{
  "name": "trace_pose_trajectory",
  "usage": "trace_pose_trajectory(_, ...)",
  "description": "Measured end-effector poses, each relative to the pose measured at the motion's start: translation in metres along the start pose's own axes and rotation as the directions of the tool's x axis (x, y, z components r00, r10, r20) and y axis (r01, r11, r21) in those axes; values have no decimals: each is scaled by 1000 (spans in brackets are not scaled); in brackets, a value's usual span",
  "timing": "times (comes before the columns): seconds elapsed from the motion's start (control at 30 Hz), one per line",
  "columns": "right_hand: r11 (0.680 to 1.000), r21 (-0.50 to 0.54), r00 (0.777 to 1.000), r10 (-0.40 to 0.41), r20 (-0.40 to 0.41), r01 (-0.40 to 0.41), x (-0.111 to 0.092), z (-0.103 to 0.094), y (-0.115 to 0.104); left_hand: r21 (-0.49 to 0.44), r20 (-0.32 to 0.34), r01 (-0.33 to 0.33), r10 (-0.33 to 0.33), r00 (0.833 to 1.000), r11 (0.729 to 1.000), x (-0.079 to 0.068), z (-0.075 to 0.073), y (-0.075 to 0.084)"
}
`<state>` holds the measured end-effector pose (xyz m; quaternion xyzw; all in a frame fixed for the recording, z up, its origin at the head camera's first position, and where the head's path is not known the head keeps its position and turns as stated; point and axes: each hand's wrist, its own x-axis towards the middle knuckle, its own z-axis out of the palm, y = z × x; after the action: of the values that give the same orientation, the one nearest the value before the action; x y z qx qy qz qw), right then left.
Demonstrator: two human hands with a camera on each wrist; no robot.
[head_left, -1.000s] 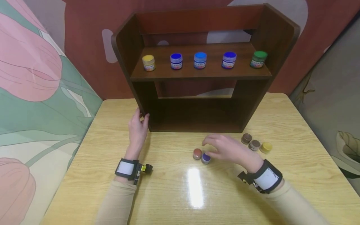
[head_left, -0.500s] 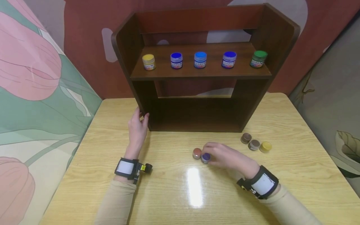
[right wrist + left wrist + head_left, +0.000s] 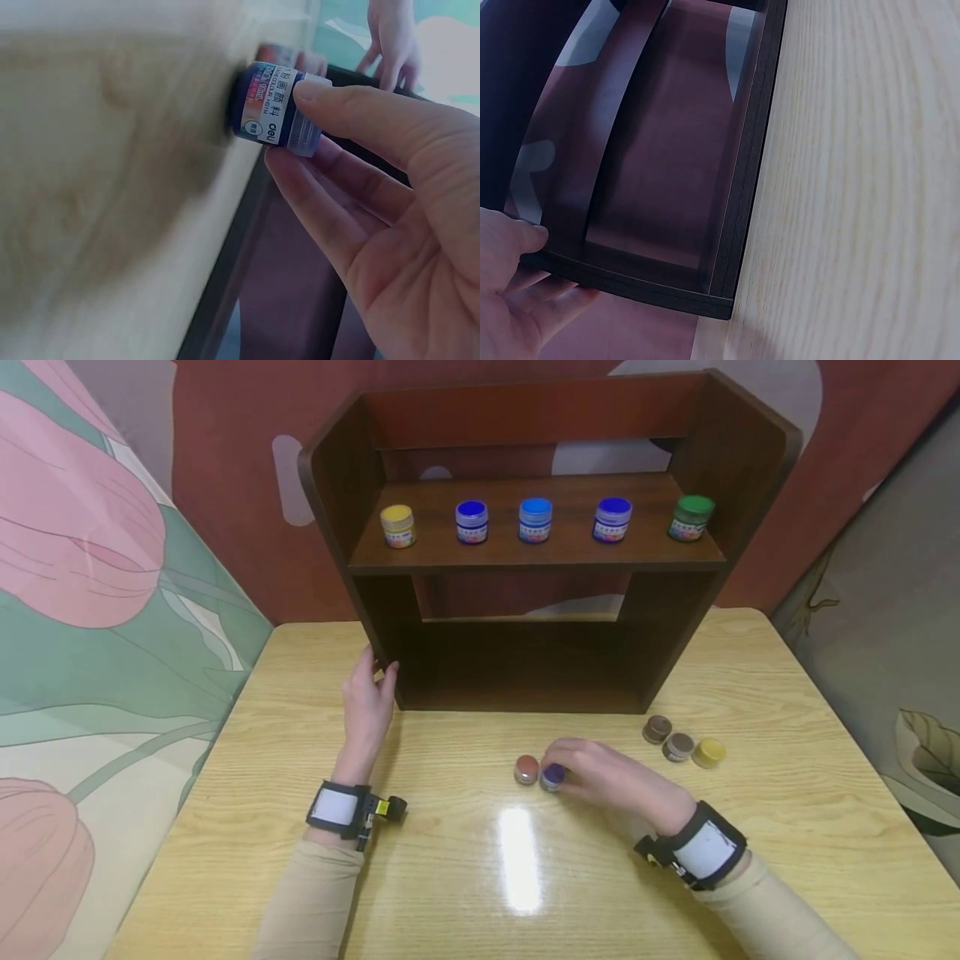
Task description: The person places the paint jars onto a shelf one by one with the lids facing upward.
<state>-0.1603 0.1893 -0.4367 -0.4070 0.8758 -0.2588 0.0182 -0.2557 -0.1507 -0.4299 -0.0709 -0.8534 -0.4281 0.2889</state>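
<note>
Clearly, the small purple jar [image 3: 552, 777] is the thing to judge: it sits at the right hand's [image 3: 611, 779] fingertips, low over the table [image 3: 450, 860], in front of the shelf [image 3: 517, 702] and just beside a reddish-brown jar [image 3: 527, 769]. That hand is nearly closed, its thumb on one side and fingers on the other, pinching the jar near the lid end. Whether the base touches the wood, I cannot tell. The jar looks light and stiff-walled, likely plastic, so a modest pinch should do and squeezing should not dent it. Its smooth, round side and glossy label may well slide or roll under dry fingers. A surer hold would be across the full width of the body, just under the lid, so that the pull does not bear on the lid alone. If it holds paint, best keep it level. The neighbouring jar leaves little room on that side for fingers. Meanwhile the left hand [image 3: 367, 697] grips the shelf's side board, thumb inside and fingers outside; that board looks rigid, and its edge offers a good hold.
</note>
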Motion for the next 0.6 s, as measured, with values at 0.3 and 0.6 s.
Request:
trace_pose_trajectory(0.3,995,-91,996,37,-84,-44,-1,-24,6,-5,-1,3,-3,1000,1000,-1,0,1)
trace_pose_trajectory(0.6,961,-188,969,167,-181,-201,6,-50,18,-12,-3,4,-4,1000,1000,0,0,-1)
